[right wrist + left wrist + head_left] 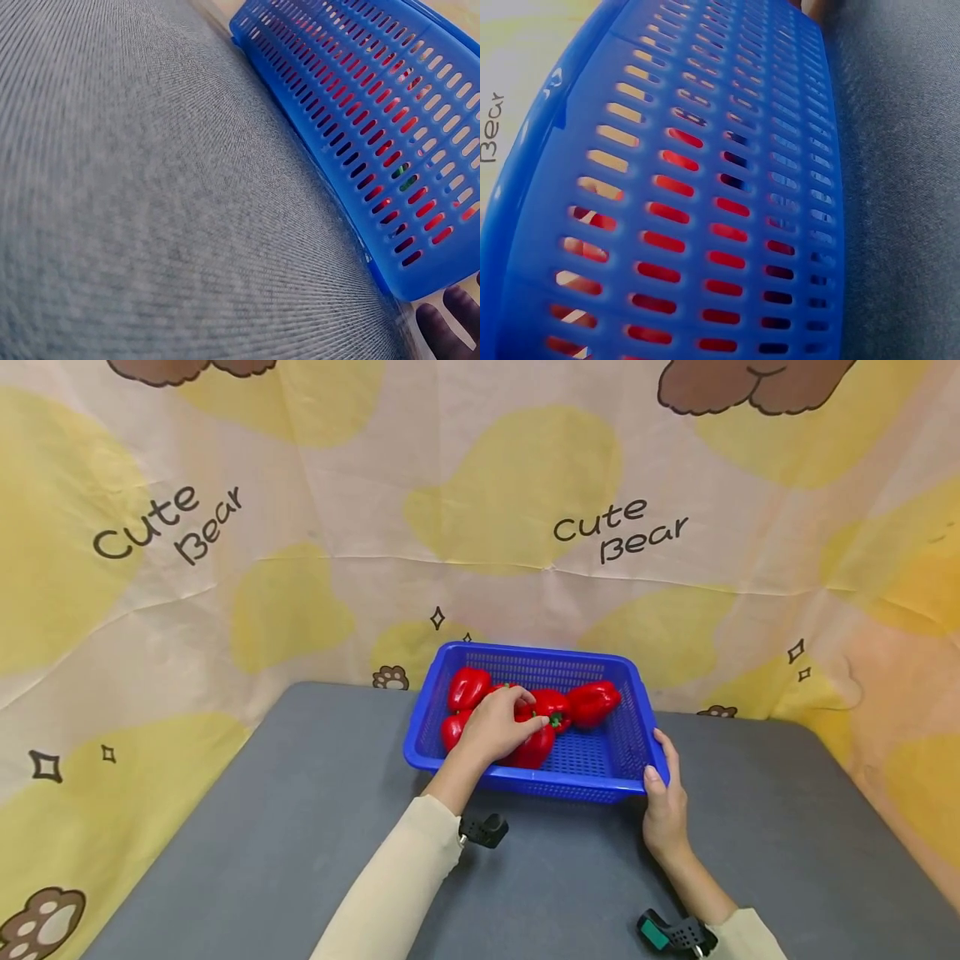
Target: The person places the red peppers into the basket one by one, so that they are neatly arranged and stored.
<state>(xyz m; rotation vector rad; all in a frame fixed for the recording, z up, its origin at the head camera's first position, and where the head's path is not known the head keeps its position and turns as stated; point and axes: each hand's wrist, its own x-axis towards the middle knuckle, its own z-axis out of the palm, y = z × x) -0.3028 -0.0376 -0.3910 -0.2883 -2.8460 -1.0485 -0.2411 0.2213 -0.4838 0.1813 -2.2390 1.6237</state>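
In the head view a blue plastic basket [525, 785] holds several glossy red bell peppers. My left hand [498, 727] reaches over its front rim, palm down, with loosely bent fingers at the peppers in the middle. Its thumb lies over a front bell pepper [534, 750], close to the green stem [556, 719] of another. At the front right corner my right hand [666, 810] grips the basket, thumb at the front rim and fingers along the right side. The right wrist view shows some of its fingers [442, 330] beside the slotted wall [360, 127].
The basket stands at the back of a grey table [315, 827], near a printed cloth backdrop [495, 485]. One bell pepper [592, 703] lies right of the middle, another bell pepper [468, 687] at the back left. Red shows through the slotted wall [697, 225] in the left wrist view.
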